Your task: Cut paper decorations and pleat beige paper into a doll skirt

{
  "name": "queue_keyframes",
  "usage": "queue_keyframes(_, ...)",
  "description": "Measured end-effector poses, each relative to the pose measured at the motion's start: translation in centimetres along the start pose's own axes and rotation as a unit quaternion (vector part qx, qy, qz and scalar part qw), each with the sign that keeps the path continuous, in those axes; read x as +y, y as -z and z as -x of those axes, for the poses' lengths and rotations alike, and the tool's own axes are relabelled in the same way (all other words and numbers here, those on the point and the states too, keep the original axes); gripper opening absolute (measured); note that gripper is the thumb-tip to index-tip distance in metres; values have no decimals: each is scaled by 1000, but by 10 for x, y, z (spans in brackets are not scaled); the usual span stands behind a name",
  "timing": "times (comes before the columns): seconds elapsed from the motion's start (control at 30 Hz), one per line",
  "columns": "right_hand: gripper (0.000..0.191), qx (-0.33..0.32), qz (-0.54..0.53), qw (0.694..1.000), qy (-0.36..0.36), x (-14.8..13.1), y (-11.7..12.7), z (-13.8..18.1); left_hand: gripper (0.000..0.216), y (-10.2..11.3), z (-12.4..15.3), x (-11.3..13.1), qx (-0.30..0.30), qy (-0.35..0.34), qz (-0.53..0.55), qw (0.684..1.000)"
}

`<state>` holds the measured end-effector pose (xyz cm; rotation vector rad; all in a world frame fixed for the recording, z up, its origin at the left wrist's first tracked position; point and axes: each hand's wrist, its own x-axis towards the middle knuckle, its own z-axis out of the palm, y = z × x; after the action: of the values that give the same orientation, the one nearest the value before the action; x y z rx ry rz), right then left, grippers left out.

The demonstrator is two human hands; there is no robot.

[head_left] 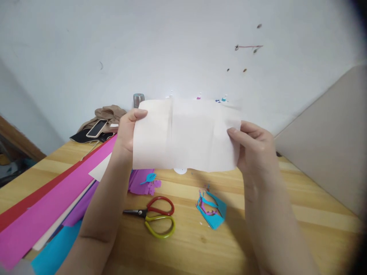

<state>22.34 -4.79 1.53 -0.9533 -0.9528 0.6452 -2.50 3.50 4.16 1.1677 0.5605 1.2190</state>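
Note:
A creased sheet of white paper (192, 137) is held up above the table, stretched out between both hands. My left hand (129, 128) pinches its left edge, thumb in front and fingers hidden behind. At the right edge my right hand (255, 143) grips the paper between thumb and fingers. Below, scissors (160, 217) with one red and one yellow handle lie on the wood, blades pointing left. Blue and purple paper scraps (213, 214) lie to their right. A blue leaf cutout (149, 178) rests on purple paper (137, 181) near my left wrist.
Long strips of coloured paper, among them a magenta sheet (57, 202) and a red one (37, 194), cover the table's left side. A phone (96, 128) lies by a brown cloth (111, 114) at the back left. A metallic cylinder (138, 100) stands against the wall.

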Motion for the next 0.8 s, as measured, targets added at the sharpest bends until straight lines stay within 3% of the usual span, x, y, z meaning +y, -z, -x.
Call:
queue_keyframes(0.27, 10, -21, 5, 1000, 16, 6, 7, -5, 56, -5, 4, -2, 16, -5, 3, 1000)
queue_keyframes(0.47, 18, -90, 62, 994, 5, 18, 17, -18, 44, -3, 1, -7, -38, 33, 23, 998)
queue_keyframes(0.6, 23, -79, 62, 995, 3, 20, 24, -25, 38, 7, -7, -10, -51, 17, 20, 998)
queue_keyframes(0.8, 29, -26, 56, 998, 17, 20, 33, -32, 26, 20, -20, -16, -23, -22, 20, 999)
